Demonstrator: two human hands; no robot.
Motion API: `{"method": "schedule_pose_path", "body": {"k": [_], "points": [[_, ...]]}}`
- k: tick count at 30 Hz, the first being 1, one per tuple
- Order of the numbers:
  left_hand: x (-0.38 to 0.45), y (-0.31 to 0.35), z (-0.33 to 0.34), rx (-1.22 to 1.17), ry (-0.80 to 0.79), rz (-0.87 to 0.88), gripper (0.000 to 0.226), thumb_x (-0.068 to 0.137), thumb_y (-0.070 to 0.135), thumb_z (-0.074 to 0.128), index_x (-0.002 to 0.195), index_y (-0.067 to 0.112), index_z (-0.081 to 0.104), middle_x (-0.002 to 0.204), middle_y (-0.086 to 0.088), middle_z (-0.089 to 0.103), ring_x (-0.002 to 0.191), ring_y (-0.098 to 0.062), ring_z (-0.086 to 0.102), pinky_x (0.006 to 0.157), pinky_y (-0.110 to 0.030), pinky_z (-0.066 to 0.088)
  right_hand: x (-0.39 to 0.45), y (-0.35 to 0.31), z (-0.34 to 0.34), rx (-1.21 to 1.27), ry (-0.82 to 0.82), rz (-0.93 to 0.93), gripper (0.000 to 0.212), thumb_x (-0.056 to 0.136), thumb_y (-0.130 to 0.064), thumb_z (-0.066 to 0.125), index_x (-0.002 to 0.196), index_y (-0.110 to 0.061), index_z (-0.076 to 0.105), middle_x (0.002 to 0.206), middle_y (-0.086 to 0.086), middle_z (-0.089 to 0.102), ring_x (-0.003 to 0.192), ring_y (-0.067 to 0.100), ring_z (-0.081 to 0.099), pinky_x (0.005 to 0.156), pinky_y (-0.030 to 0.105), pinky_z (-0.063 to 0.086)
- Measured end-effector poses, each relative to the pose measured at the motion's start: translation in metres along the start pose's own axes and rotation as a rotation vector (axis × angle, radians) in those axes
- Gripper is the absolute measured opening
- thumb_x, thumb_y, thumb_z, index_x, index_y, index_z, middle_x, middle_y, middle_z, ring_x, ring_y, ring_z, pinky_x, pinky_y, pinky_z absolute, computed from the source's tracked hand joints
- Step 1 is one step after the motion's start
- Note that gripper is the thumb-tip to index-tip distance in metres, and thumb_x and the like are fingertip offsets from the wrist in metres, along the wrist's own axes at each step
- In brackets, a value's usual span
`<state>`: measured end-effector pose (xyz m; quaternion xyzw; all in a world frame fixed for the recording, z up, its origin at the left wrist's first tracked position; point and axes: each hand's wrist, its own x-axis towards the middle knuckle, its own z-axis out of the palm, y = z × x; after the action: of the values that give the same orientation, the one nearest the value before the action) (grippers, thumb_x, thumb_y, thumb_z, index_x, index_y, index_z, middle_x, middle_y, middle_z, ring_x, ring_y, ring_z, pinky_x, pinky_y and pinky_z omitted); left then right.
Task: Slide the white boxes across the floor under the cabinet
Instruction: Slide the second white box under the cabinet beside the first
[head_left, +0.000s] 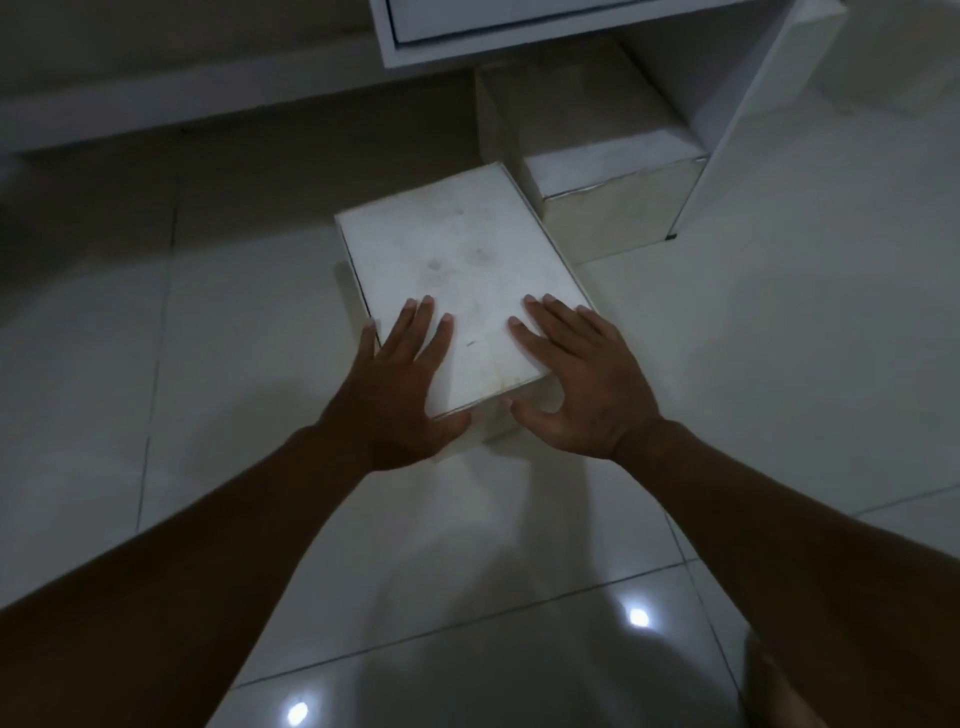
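Note:
A white box (457, 260) with a smudged lid lies on the tiled floor in front of the cabinet (727, 83). My left hand (400, 384) lies flat on its near left corner, fingers spread, thumb against the near face. My right hand (576, 374) rests on the near right corner, fingers on the lid and thumb at the near face. A second white box (597, 156) stands partly under the cabinet, just beyond and right of the first, close to its far right corner.
The white cabinet's side panel (748, 119) comes down to the floor right of the second box. A low white ledge (208, 98) runs along the back left. Glossy floor tiles (467, 597) spread around. A foot (784, 691) shows at the bottom right.

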<state>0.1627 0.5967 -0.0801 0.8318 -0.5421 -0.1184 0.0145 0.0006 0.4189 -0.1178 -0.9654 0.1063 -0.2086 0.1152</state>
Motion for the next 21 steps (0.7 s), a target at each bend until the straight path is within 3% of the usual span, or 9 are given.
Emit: {"method": "schedule_pose_path", "body": {"k": [7, 11, 15, 17, 21], "points": [[0.032, 0.01, -0.001, 0.005, 0.13, -0.109, 0.076, 0.094, 0.031, 0.037, 0.153, -0.002, 0.003, 0.162, -0.02, -0.005, 0.15, -0.03, -0.009, 0.121, -0.048, -0.001, 0.042, 0.016, 0.016, 0.042, 0.005, -0.039, 0.063, 0.084, -0.03, 0.064, 0.141, -0.007, 0.052, 0.15, 0.012, 0.045, 0.143, 0.027, 0.037, 0.117, 0.043, 0.028], [0.057, 0.008, 0.004, 0.01, 0.215, -0.163, 0.08, 0.088, 0.039, 0.027, 0.153, -0.003, 0.007, 0.162, -0.021, 0.001, 0.151, -0.031, -0.004, 0.121, -0.047, 0.001, 0.059, 0.033, 0.022, 0.033, 0.022, -0.069, 0.059, 0.087, -0.029, 0.06, 0.141, -0.006, 0.051, 0.15, 0.013, 0.046, 0.142, 0.027, 0.037, 0.119, 0.043, 0.025], [0.082, 0.004, 0.008, 0.007, 0.314, -0.219, 0.09, 0.093, 0.063, 0.037, 0.154, 0.002, 0.011, 0.163, -0.016, 0.006, 0.151, -0.027, 0.002, 0.122, -0.046, 0.006, 0.075, 0.054, 0.027, 0.023, 0.042, -0.039, 0.06, 0.091, -0.036, 0.063, 0.142, -0.007, 0.05, 0.151, 0.012, 0.045, 0.144, 0.028, 0.034, 0.118, 0.05, 0.025], [0.096, 0.001, 0.009, 0.025, 0.35, -0.246, 0.092, 0.092, 0.067, 0.032, 0.154, 0.002, 0.014, 0.163, -0.017, 0.01, 0.151, -0.028, 0.005, 0.122, -0.045, 0.008, 0.085, 0.068, 0.029, -0.018, 0.047, 0.052, 0.075, 0.089, -0.053, 0.061, 0.146, -0.007, 0.044, 0.155, 0.013, 0.039, 0.147, 0.028, 0.028, 0.119, 0.054, 0.022], [0.115, -0.012, 0.006, 0.071, 0.384, -0.246, 0.089, 0.093, 0.066, 0.033, 0.154, 0.002, 0.018, 0.161, -0.018, 0.015, 0.15, -0.029, 0.01, 0.121, -0.045, 0.012, 0.113, 0.093, 0.03, -0.113, -0.041, 0.232, 0.125, 0.068, -0.09, 0.046, 0.155, -0.006, 0.015, 0.164, 0.014, 0.012, 0.152, 0.026, 0.004, 0.121, 0.055, 0.005]]}}
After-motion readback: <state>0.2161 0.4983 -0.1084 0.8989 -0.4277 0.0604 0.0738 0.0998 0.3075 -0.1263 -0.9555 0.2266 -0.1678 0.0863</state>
